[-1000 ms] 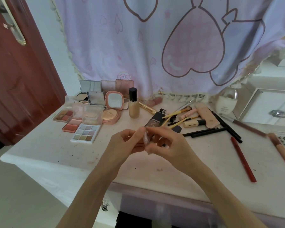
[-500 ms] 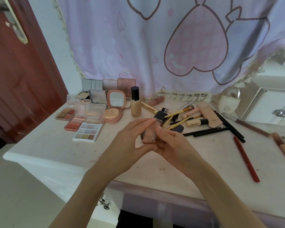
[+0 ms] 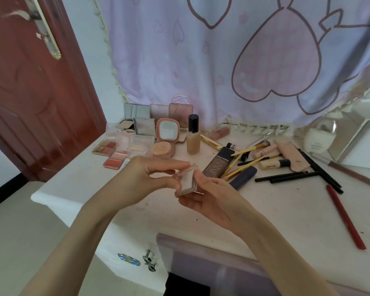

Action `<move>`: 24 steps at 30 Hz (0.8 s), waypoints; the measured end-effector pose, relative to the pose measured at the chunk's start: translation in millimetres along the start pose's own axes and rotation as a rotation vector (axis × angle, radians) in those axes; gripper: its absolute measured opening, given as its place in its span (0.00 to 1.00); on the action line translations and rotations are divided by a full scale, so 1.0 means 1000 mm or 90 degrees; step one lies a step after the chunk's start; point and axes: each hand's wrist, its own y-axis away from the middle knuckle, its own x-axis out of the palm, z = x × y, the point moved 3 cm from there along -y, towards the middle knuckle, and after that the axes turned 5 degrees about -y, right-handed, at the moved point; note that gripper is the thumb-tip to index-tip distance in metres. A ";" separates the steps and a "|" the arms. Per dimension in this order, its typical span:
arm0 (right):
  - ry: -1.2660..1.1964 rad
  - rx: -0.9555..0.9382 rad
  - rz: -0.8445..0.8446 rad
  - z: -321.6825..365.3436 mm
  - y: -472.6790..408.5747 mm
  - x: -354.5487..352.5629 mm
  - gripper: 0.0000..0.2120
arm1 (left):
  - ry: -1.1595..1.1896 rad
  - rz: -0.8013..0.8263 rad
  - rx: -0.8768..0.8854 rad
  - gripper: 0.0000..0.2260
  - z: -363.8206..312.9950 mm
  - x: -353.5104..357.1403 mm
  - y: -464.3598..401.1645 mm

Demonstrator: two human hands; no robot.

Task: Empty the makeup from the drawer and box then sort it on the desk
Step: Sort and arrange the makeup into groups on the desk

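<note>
Both hands hold a small clear compact (image 3: pixel 187 181) with a pale powder pan above the white desk (image 3: pixel 286 210). My left hand (image 3: pixel 150 178) pinches its upper edge with fingers and thumb. My right hand (image 3: pixel 212 199) cradles it from below, fingers curled around its lower side. Open palettes (image 3: pixel 113 155) and a round pink compact (image 3: pixel 166 138) are grouped at the back left. A foundation bottle (image 3: pixel 193 137) stands upright beside them. Brushes and tubes (image 3: pixel 263 154) lie in a loose pile at the back centre.
Black pencils (image 3: pixel 286 177) and a red pencil (image 3: pixel 344 216) lie to the right. A white jar (image 3: pixel 317 138) and a mirrored box (image 3: pixel 359 144) stand at the back right. A red door (image 3: pixel 30 92) is left of the desk. A drawer front (image 3: pixel 201 257) shows below.
The compact has been turned so its pale pan faces the camera. Both hands have shifted a little lower and toward me, and the view has moved closer.
</note>
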 end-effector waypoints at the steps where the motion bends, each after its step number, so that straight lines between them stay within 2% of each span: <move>1: 0.000 0.007 0.002 -0.003 -0.004 0.003 0.16 | 0.041 -0.007 -0.017 0.19 0.004 -0.005 0.002; 3: 0.004 0.022 0.013 -0.010 -0.012 0.010 0.16 | 0.074 -0.014 -0.046 0.16 0.009 -0.015 0.008; 6: -0.004 0.031 0.035 -0.024 -0.030 0.020 0.13 | 0.003 -0.029 -0.043 0.11 0.016 -0.032 0.011; 10: 0.072 0.018 0.035 -0.038 -0.057 0.035 0.09 | -0.015 -0.060 -0.117 0.12 0.042 -0.072 0.009; 12: 0.238 -0.056 -0.025 -0.037 -0.068 0.036 0.11 | -0.035 -0.055 -0.149 0.10 0.056 -0.094 0.013; 15: 0.643 -0.233 -0.180 -0.024 -0.074 0.027 0.12 | -0.106 -0.085 -0.205 0.08 0.072 -0.126 0.021; 17: 0.848 -0.283 -0.235 -0.019 -0.077 0.022 0.13 | -0.140 -0.113 -0.255 0.07 0.084 -0.144 0.024; 21: 1.109 -0.213 -0.232 -0.028 -0.086 0.016 0.20 | -0.225 -0.075 -0.338 0.06 0.114 -0.174 0.020; 24: 1.171 -0.190 -0.223 -0.033 -0.087 0.016 0.22 | -0.310 -0.042 -0.361 0.10 0.133 -0.183 0.011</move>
